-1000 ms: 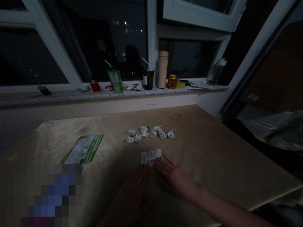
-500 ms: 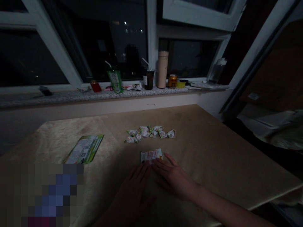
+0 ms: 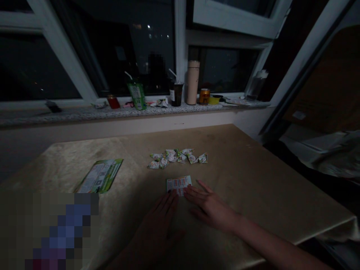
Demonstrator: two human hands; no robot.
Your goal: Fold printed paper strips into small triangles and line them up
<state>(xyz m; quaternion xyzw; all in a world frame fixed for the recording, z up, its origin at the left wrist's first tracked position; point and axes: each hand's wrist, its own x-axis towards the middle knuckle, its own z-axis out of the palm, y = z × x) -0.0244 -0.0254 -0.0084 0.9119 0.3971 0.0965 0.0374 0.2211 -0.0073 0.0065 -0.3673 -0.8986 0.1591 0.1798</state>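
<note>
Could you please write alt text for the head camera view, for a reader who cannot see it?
A person's left hand and right hand lie at the near edge of a small printed packet on a tan table. Beyond are small wrapped pieces; a green package lies left, and a cluttered windowsill stands behind.

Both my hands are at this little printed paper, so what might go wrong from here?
The left hand and right hand are both at the near edge of the printed paper, so uneven pressure might crease or skew it. Pushed forward, it might bump the green-and-white pieces lying just beyond.
</note>
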